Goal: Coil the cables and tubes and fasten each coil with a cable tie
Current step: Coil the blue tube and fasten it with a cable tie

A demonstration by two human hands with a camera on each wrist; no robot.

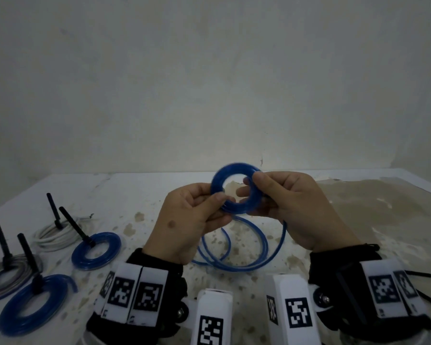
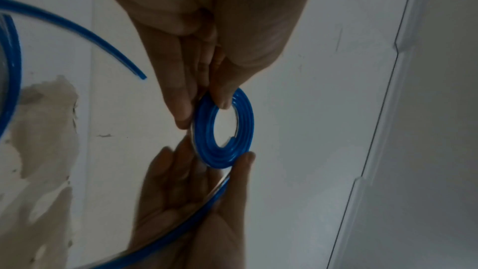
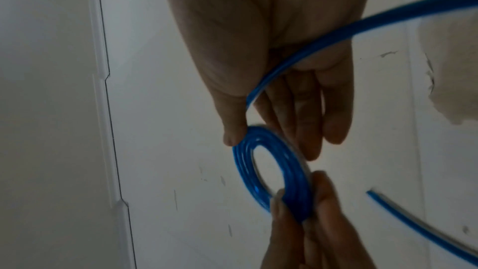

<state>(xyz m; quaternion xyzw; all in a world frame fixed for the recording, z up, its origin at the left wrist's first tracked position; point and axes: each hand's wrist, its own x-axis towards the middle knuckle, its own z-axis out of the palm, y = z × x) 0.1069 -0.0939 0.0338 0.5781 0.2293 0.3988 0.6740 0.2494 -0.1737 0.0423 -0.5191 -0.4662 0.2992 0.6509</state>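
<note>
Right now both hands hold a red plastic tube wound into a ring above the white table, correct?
Not red. The head view shows the left hand and right hand holding a blue plastic tube coil above the white table.

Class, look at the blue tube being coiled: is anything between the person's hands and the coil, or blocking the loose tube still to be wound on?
Nothing visible does. The left hand and right hand both pinch the blue coil directly. The loose tube hangs from it and loops freely over the table, apart from the tied coils.
</note>
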